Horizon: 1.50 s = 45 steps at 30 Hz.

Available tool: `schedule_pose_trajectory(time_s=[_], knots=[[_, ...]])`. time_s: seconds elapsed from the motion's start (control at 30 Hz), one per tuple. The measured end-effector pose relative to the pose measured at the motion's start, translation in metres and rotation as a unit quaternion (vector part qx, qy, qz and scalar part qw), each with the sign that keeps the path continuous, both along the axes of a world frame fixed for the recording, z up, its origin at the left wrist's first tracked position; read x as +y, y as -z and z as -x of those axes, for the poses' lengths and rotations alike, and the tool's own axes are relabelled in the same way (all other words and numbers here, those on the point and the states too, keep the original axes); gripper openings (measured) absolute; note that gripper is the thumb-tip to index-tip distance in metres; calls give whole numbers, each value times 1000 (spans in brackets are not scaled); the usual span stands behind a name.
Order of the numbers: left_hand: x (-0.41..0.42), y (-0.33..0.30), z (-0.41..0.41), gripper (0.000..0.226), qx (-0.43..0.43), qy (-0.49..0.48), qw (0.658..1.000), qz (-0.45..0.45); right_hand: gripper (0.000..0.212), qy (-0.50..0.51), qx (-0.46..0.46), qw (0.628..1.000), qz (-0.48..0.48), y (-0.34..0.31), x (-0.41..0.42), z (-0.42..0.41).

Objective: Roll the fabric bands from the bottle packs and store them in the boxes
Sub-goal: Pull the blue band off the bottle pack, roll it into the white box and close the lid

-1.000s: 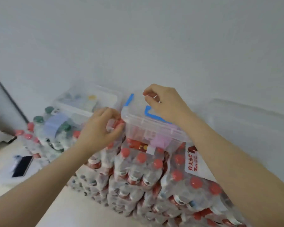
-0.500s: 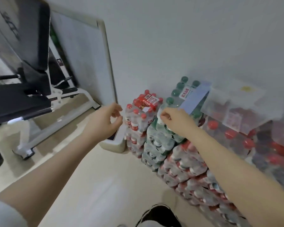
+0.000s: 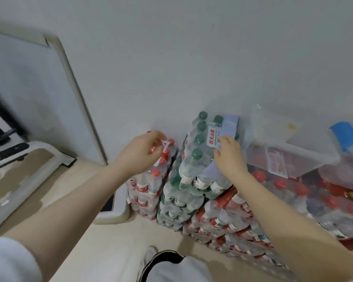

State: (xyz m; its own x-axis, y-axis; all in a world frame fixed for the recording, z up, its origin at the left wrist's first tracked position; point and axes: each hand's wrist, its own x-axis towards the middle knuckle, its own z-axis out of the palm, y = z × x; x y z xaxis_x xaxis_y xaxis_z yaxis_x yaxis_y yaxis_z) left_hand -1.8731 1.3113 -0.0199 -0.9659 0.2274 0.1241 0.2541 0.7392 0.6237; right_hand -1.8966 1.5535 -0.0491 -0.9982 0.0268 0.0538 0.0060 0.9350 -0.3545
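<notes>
Right hand (image 3: 229, 159) fingers (image 3: 225, 140) curled onto the pale lilac fabric band (image 3: 229, 126) where it crosses the top of the green-cap bottle pack (image 3: 196, 159); looks like a pinch on the band's edge beside the white pack label (image 3: 212, 137), thumb side hidden so the exact grip is not clear. Left hand (image 3: 140, 152) fingers loosely curled together over the red-cap bottle pack (image 3: 161, 165). Whether they hold anything I cannot tell; nothing shows between them.

Band runs over the pack top from the wall side down the near face under the right palm, lying flat against the shrink wrap. Judgement: thin, soft, very light, limp once freed, so it will flop and needs both hands to start a tight roll. Best hold is a free end or edge, pinched between thumb and forefinger, peeled off along its length instead of yanked. The wrap is slick, so it should slide off easily. The pack itself is heavy and should stay put.

Clear storage box (image 3: 289, 147) sits just right of the green-cap pack on top of more red-cap packs (image 3: 273, 190), a second box with a blue latch (image 3: 343, 133) further right. Packs stacked on the floor (image 3: 114, 241) against the wall (image 3: 171, 58).
</notes>
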Motion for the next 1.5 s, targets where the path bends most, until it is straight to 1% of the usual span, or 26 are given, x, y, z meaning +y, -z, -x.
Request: schedule_pose_trajectory(time_s=[0.1,0.2,0.27,0.37,0.5,0.57,0.63,0.67,0.7,0.73,0.77,0.8,0.83,0.9,0.93,0.97,1.0,1.07,1.13,1.17,1.23,1.3,1.33,1.37,1.43,1.5], knots=[[3,-1,39,29,-15,49,999,1,36,91,-19,995,32,0,-1,16],[9,-1,72,29,-19,89,996,-7,32,174,-81,980,48,9,-7,31],[15,0,87,29,-27,112,993,-18,32,214,-103,970,44,14,-15,42],[24,5,101,29,-56,155,986,-26,40,281,-98,952,73,15,-25,55],[31,11,118,30,-83,246,966,10,43,330,-65,937,98,17,-36,56],[32,13,124,28,-109,270,957,12,38,359,-59,917,162,13,-37,58],[34,15,130,27,-142,277,950,5,23,374,-39,889,261,4,-36,57],[37,16,133,27,-167,272,948,-9,16,372,-21,876,305,-1,-36,53],[40,17,135,28,-208,257,943,-48,18,362,-4,868,339,-9,-38,49],[46,17,138,29,-273,232,927,-114,27,351,8,866,355,-15,-42,43],[52,16,139,32,-354,202,893,-191,37,336,20,868,365,-22,-48,37],[59,13,140,37,-430,172,849,-255,44,313,31,870,379,-26,-55,30],[65,11,141,43,-487,151,807,-297,48,285,41,871,399,-30,-63,23],[71,7,141,52,-553,140,740,-357,55,240,38,868,433,-35,-77,7],[73,5,143,51,-562,130,719,-388,56,226,28,872,434,-35,-82,-1],[74,3,144,45,-558,110,711,-413,54,215,16,879,424,-35,-86,-8],[75,0,146,36,-546,87,716,-426,49,208,4,887,413,-34,-90,-14],[73,-3,146,22,-527,68,729,-432,37,217,-18,886,409,-29,-97,-23],[69,-5,145,18,-505,107,744,-424,37,227,-21,880,416,-25,-105,-28],[66,-6,145,19,-485,139,758,-414,41,239,-10,869,434,-24,-107,-28],[56,-12,144,20,-431,207,789,-384,40,294,34,816,496,-30,-108,-23],[46,-20,140,17,-384,265,809,-359,24,336,82,759,552,-42,-105,-15],[41,-23,136,16,-370,285,810,-355,17,340,100,744,566,-49,-105,-10],[36,-26,133,16,-361,299,808,-358,17,333,118,744,567,-56,-106,-6],[27,-27,127,18,-339,315,805,-371,20,308,158,759,552,-68,-110,2],[19,-28,125,19,-307,330,813,-368,16,305,184,758,546,-76,-115,9]])
